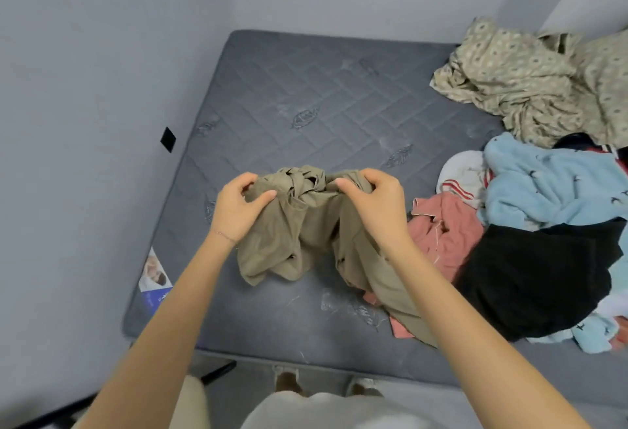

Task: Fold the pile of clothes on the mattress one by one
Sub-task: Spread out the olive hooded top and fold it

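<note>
Pinching with left grip (238,207) the crumpled khaki garment (306,224), grasping its other side in right grip (373,204), holding it over the grey mattress (306,88) near-centre. Seemingly just starting: seeing no folded stack, leaving tangled pile of clothes (543,224) at right undone.

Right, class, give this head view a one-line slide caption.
Bunched khaki garment gripped by left hand and right hand over the grey mattress, clothes pile at right.
</note>
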The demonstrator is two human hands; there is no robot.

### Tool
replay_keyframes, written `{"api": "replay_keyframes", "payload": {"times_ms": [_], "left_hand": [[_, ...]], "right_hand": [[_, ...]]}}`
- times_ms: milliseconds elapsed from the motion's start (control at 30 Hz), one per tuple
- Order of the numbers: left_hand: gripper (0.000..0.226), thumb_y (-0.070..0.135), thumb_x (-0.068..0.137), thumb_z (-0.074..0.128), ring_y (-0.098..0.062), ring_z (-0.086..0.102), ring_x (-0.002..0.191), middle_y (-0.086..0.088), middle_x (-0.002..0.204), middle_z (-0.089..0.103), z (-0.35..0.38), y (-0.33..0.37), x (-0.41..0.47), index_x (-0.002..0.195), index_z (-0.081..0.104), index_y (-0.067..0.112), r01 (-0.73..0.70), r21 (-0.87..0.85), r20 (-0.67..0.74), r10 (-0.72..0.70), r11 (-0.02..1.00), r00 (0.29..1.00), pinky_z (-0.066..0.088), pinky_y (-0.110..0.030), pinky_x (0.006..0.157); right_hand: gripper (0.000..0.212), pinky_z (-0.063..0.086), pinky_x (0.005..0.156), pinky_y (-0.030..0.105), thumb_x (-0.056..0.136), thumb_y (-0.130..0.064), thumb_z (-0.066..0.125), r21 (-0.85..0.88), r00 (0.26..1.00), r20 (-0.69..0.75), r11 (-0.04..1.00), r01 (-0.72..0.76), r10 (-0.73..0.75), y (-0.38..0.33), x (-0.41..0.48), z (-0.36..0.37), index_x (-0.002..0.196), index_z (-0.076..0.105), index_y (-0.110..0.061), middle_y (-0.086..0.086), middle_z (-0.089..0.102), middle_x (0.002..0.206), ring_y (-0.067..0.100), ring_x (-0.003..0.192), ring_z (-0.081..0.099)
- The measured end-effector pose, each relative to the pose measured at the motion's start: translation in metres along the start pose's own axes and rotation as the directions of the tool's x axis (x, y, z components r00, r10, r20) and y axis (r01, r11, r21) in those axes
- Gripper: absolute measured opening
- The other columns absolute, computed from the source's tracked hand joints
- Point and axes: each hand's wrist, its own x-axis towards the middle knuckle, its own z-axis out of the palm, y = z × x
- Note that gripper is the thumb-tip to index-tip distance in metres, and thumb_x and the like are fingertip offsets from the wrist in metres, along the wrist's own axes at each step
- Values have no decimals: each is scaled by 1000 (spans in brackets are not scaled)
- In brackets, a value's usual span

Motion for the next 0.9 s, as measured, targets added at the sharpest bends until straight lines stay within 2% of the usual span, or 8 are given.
{"api": "replay_keyframes", "payload": {"times_ms": [100, 267, 400, 500, 600, 700, 767, 900], "left_hand": [[20, 14, 84, 71, -33, 59, 87, -18, 88, 64, -26, -19, 1, 86, 63, -4, 14, -9, 65, -13, 1000, 998, 47, -44, 82], [10, 9, 82, 73, -16, 58, 78, -9, 82, 62, -63, -56, 4, 82, 63, 5, 118, -61, 180, -105, 991, 978, 47, -34, 78], [12, 4, 81, 72, -7, 49, 65, -1, 72, 52, -76, -84, 11, 80, 61, 8, 201, 91, 453, -220, 975, 864, 39, -27, 69], [19, 3, 82, 71, -4, 36, 55, 7, 62, 37, -76, -94, 8, 79, 56, 14, 213, 180, 605, -279, 960, 746, 36, -22, 65], [17, 3, 82, 70, -5, 37, 55, 5, 62, 38, -72, -102, 6, 90, 57, 10, 189, 234, 591, -293, 954, 751, 38, -19, 64], [22, 10, 86, 69, -11, 51, 70, 1, 72, 50, -70, -106, 10, 106, 59, 10, 260, 187, 483, -319, 947, 815, 46, -26, 84], [42, 17, 86, 70, -16, 55, 98, -1, 99, 57, -70, -102, 14, 124, 52, 14, 275, 117, 428, -298, 954, 853, 41, -31, 96], [85, 19, 84, 73, -7, 25, 134, 7, 141, 30, -63, -89, 25, 151, 21, 18, 87, 61, 435, -105, 994, 894, 21, -28, 113]], "right_hand": [[47, 24, 56, 32, 81, -28, 73, -5, 999, 5, 999, -44, 44, -13, -9, 28, 63, 46, 6, 14, 35, 59, 10, 57, 29], [47, 25, 57, 32, 83, -22, 72, 94, 996, -44, 992, -79, 84, -31, -26, 68, 64, 41, 7, 10, 33, 61, 12, 59, 31], [45, 30, 60, 31, 84, -24, 72, 151, 992, -69, 984, -97, 109, -43, -32, 84, 69, 48, 12, 27, 44, 66, 16, 62, 37], [46, 28, 60, 31, 84, -22, 71, 146, 993, -57, 985, -92, 101, -54, -30, 93, 66, 43, 10, 16, 37, 64, 15, 61, 34], [46, 26, 57, 29, 85, -20, 71, 142, 997, -15, 987, -78, 81, -62, -28, 100, 63, 38, 4, 6, 32, 62, 12, 59, 30], [46, 25, 52, 18, 85, -17, 71, 169, 999, 30, 984, -47, 42, -68, -29, 100, 57, 35, -13, -12, 30, 53, 4, 53, 29], [44, 27, 51, 15, 86, -16, 71, 218, 996, 83, 975, -38, 20, -71, -30, 98, 57, 37, -14, -14, 31, 53, 2, 53, 30], [34, 34, 55, 12, 86, -18, 70, 303, 979, 202, 952, -48, -15, -75, -27, 93, 60, 50, -12, -11, 43, 57, 0, 56, 41]]}}
